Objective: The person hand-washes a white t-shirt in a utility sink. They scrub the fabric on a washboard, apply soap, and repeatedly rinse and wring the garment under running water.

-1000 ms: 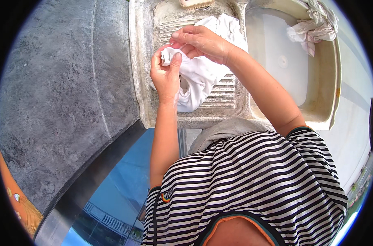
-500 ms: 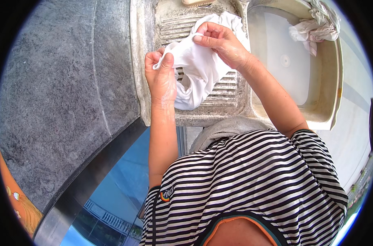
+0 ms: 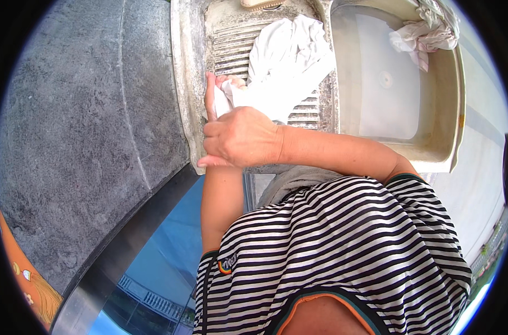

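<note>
White wet cloth (image 3: 290,61), seemingly a garment, lies bunched over the ridged washboard (image 3: 231,42) and runs down toward my hands. My left hand (image 3: 211,96) is at the board's left side, its fingers closed around an end of the cloth. Across my left wrist lies my right hand (image 3: 242,137), seen from its back, with the fingers curled and the thumb along the forearm. Whether it grips the wrist or a bit of cloth is hidden under it. Much of the left hand is covered by the cloth and the right hand.
Right of the washboard is a basin (image 3: 459,111) with cloudy water. Wet pale cloth (image 3: 432,33) hangs over its far right rim. A scrub brush (image 3: 262,4) rests at the washboard's far end. A dark grey stone counter (image 3: 75,111) adjoins on the left.
My right hand has let go of the cloth's upper edge and come down left across my left wrist. The cloth, earlier stretched between both hands, now trails from the left hand.
</note>
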The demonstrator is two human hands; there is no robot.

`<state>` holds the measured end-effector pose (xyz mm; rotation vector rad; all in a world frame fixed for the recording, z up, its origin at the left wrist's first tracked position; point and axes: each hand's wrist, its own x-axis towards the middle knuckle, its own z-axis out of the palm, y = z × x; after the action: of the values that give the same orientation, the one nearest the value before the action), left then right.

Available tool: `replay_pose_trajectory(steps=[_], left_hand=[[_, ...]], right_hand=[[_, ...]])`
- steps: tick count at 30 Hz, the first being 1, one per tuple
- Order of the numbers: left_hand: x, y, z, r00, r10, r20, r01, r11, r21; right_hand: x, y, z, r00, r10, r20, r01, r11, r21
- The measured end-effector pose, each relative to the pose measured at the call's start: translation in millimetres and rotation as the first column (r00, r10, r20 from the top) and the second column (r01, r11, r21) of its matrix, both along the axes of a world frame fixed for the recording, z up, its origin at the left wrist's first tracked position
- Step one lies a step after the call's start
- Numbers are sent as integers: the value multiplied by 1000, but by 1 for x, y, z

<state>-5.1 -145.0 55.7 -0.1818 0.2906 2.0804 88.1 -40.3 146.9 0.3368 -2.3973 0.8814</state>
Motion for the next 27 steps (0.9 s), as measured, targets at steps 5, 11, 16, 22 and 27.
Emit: replay_pose_trajectory(steps=[5,11,16,22,27], left_hand=[[29,53,50,996,46,-79,-81,838,-539],[14,16,2,992,74,-105,-80,995,-56],[17,21,-5,990,48,-133,-76,974,-216],[6,40,57,984,101,-145,-167,799,-578],[-40,-10,46,938,92,-333,-267,807,-527]], right_hand=[[-78,51,-33,873,-136,468,231,961,-152],[-42,0,-18,948,-60,314,112,982,-150],[-39,4,-46,941,-1,338,77,974,-212],[-63,98,-63,834,128,536,-14,977,-212],[-28,131,-38,637,340,692,-74,920,-384]])
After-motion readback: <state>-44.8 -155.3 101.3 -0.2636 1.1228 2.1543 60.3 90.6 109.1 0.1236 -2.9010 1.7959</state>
